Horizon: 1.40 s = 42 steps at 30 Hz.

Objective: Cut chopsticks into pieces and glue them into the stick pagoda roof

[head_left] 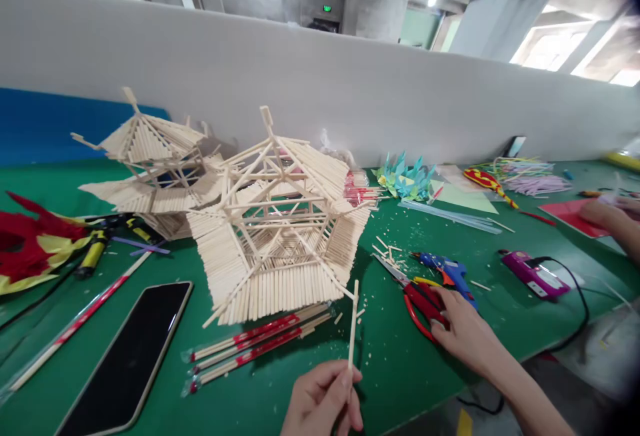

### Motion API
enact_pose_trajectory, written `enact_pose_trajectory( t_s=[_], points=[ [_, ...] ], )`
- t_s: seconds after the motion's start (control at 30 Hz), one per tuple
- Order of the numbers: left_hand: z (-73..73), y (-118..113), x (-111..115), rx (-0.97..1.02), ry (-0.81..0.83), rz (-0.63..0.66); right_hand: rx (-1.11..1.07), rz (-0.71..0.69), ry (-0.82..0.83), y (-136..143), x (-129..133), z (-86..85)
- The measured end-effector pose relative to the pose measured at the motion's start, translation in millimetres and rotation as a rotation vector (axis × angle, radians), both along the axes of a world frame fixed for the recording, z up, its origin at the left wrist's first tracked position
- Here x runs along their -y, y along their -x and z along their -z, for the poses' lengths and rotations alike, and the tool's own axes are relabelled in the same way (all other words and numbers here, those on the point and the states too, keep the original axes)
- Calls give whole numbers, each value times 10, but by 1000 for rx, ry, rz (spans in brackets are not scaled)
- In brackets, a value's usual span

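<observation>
My left hand (327, 399) pinches a thin wooden chopstick (353, 329) upright at the front of the green table. To its right, my right hand (463, 329) has its fingers on the red handles of a pair of scissors (420, 299), whose blades lie flat and point to the back left. Behind the chopstick stands a pavilion-like model (280, 223) built of wooden sticks, its upper roof partly covered. Wrapped chopsticks (260, 339) lie before the model. Short cut stick pieces (393, 253) are scattered near the scissors' tips.
A blue glue gun (450, 273) lies behind the scissors, and a purple device (535, 276) with a cable is farther right. A phone (130, 356) lies left. A second stick model (155, 163) stands at the back left. Another person's hand (600, 216) touches red paper at the right.
</observation>
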<state>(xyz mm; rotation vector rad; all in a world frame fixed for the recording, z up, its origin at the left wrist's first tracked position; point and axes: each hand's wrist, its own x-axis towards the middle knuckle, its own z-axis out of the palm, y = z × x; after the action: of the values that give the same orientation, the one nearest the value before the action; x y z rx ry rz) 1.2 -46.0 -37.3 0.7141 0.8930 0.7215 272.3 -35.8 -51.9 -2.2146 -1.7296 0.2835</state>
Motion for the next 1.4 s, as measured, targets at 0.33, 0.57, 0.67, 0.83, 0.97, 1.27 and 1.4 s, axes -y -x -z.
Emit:
enact_pose_trajectory(
  t_s=[0.33, 0.57, 0.67, 0.83, 0.97, 1.27, 1.4],
  points=[
    [54, 10, 22, 17, -31, 84, 41, 98, 48, 20, -53, -43],
    [-191, -129, -75, -12, -134, 129, -151, -11, -101, 102, 289, -264],
    [-258, -106, -113, -48, -189, 49, -241, -72, -93, 129, 517, -233],
    [-269, -11, -111, -210, -423, -30, -205, -238, 23, 192, 877, 0],
    [-279, 15, -125, -301, -559, -45, -185, -236, -8, 435, 869, -28],
    [-197, 83, -114, -262, -717, -71, -100, -362, -105, 773, 618, -197],
    [-138, 119, -124, -252, -790, -81, -167, -365, -57, 816, 562, -265]
  ],
)
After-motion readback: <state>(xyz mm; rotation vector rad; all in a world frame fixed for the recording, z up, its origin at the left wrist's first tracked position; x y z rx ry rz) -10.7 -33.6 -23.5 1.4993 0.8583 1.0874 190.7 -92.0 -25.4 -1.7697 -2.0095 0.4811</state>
